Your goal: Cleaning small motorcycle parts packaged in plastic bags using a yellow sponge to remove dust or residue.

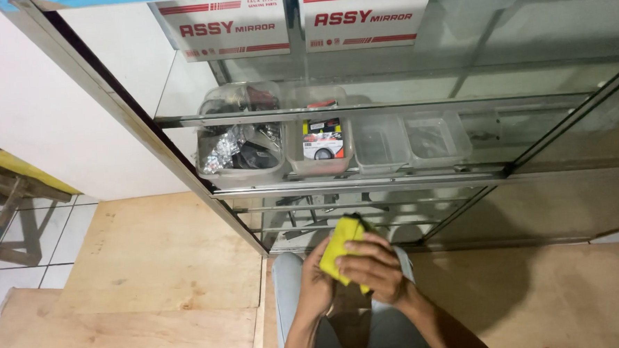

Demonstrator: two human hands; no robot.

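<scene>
A yellow cloth or sponge (pixel 342 243) is held in front of me at the bottom centre, above my knees in light jeans. My right hand (pixel 370 267) wraps over it from the right with the fingers across its face. My left hand (pixel 317 283) supports it from the left and underneath. Both hands sit just in front of the lower edge of a glass display cabinet (pixel 366 185).
Inside the cabinet stand clear plastic bins (pixel 242 152), one with dark parts and shiny bags, one with a packaged item (pixel 322 140), two nearly bare. White cartons (pixel 226 24) stand on top. Plywood floor (pixel 160 257) lies left, a wooden bench (pixel 11 201) far left.
</scene>
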